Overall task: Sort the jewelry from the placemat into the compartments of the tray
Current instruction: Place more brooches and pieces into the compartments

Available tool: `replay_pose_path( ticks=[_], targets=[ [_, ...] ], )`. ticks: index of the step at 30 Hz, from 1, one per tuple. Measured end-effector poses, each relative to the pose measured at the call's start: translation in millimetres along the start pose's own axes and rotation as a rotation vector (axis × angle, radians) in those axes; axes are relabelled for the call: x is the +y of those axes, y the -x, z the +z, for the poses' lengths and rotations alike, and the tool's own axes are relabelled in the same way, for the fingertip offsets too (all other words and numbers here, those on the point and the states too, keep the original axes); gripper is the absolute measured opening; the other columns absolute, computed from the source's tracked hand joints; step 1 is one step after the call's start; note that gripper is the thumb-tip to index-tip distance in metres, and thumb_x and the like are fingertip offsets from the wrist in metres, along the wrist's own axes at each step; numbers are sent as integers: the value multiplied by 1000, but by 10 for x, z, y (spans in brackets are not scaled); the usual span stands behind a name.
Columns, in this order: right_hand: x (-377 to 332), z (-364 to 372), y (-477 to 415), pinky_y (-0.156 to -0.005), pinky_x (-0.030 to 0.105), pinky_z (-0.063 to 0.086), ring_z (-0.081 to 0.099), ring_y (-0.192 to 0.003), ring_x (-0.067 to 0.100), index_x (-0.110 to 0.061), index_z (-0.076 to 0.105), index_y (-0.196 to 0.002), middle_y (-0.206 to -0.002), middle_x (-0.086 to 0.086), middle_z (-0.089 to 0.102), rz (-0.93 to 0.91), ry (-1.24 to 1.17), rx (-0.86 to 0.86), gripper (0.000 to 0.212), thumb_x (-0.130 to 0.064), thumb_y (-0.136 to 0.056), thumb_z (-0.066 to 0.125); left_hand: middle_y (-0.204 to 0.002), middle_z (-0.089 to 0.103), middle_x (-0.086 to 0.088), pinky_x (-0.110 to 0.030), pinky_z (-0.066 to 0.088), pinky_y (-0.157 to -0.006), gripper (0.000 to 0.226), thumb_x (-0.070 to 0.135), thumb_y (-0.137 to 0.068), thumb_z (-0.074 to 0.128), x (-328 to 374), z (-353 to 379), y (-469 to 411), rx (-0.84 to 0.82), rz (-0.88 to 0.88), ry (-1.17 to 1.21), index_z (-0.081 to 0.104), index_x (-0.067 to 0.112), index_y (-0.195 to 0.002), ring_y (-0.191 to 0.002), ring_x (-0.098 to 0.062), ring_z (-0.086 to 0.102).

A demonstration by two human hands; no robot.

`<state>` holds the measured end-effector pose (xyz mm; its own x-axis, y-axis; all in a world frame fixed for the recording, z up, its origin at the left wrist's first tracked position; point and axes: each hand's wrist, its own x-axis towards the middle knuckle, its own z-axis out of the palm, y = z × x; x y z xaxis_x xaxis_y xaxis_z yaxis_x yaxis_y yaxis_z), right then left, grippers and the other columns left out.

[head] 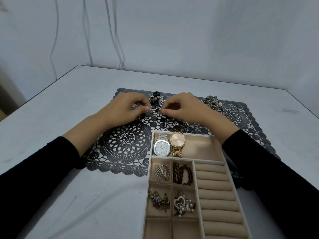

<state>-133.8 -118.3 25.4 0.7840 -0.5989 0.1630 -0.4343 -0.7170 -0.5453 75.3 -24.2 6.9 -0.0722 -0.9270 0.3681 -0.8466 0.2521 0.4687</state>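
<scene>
A black lace placemat (126,142) lies on the table with a beige compartment tray (203,145) on its near right. My left hand (124,107) and my right hand (184,107) meet over the far middle of the mat, each pinching one end of a small silver heart-link bracelet (153,110). A dark bead cluster (155,98) lies just behind it, and a ring pile (213,102) sits at the far right. The tray's top compartment holds a silver watch (162,147) and a gold watch (177,141). Smaller compartments hold a silver brooch (161,171), a brown bead bracelet (183,173) and charms.
The tray's ring rolls (217,192) on its right side carry nothing. Two near small compartments (170,228) hold nothing. A bangle (176,125) lies on the mat just behind the tray. The white table (69,195) ends at a wall behind, where cables (119,40) hang.
</scene>
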Motion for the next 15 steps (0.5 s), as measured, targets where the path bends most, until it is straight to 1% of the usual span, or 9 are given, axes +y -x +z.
replay_pose_path(
  ticks=[2,4,6,8,9,10,12,14,15],
  targets=[
    [14,9,7,-68,13,47,62,-76,4,-18,74,-90,-82,-7,70,11,-26,38,10,-24,-87,68,-93,68,16,-14,43,-86,4,24,-92,66,45,-4,10,45,-40,70,69,26,-93,-92,4,61],
    [27,15,15,-66,12,47,62,-71,1,-17,74,-89,-78,-7,70,17,-70,74,8,-21,-87,68,-90,69,14,-6,41,-82,5,22,-91,67,79,-8,17,78,-55,117,67,27,-91,-87,6,61],
    [38,11,29,-66,14,49,64,-68,1,-17,73,-89,-78,-5,72,35,-150,101,6,-20,-86,69,-89,70,10,-5,42,-79,4,22,-91,67,98,-15,16,108,-67,146,68,25,-91,-85,3,62],
    [45,-5,48,-70,26,56,67,-73,8,-21,73,-89,-79,-6,72,73,-226,134,5,-24,-85,71,-89,71,9,-14,50,-78,3,23,-91,67,117,-31,15,139,-93,189,70,23,-93,-87,-3,65],
    [40,-14,60,-69,33,58,68,-74,10,-23,73,-88,-79,-6,72,89,-265,152,5,-26,-84,72,-88,71,10,-20,54,-73,4,24,-91,67,134,-41,15,152,-111,222,70,23,-94,-87,-5,66],
    [30,-25,73,-68,34,58,69,-74,11,-22,74,-89,-80,-5,73,96,-318,168,6,-25,-84,72,-87,70,10,-23,55,-67,4,25,-91,67,157,-53,19,164,-124,250,71,24,-94,-86,-7,67],
    [-9,-51,106,-71,28,57,68,-74,11,-13,74,-92,-83,5,74,93,-445,200,9,-17,-84,72,-85,70,9,-29,57,-59,4,25,-90,68,218,-86,33,189,-135,279,72,25,-92,-83,-7,66],
    [-54,-78,150,-76,30,58,69,-76,16,-6,73,-95,-86,13,74,101,-553,240,12,-11,-84,72,-84,70,6,-39,59,-53,5,25,-90,68,277,-123,51,206,-148,315,73,23,-92,-79,-7,65],
    [-75,-92,178,-78,31,58,69,-78,19,-6,73,-95,-88,13,74,108,-599,256,13,-10,-83,72,-84,69,4,-42,59,-50,6,25,-90,68,308,-146,66,211,-158,344,73,22,-93,-78,-8,64]
  ],
)
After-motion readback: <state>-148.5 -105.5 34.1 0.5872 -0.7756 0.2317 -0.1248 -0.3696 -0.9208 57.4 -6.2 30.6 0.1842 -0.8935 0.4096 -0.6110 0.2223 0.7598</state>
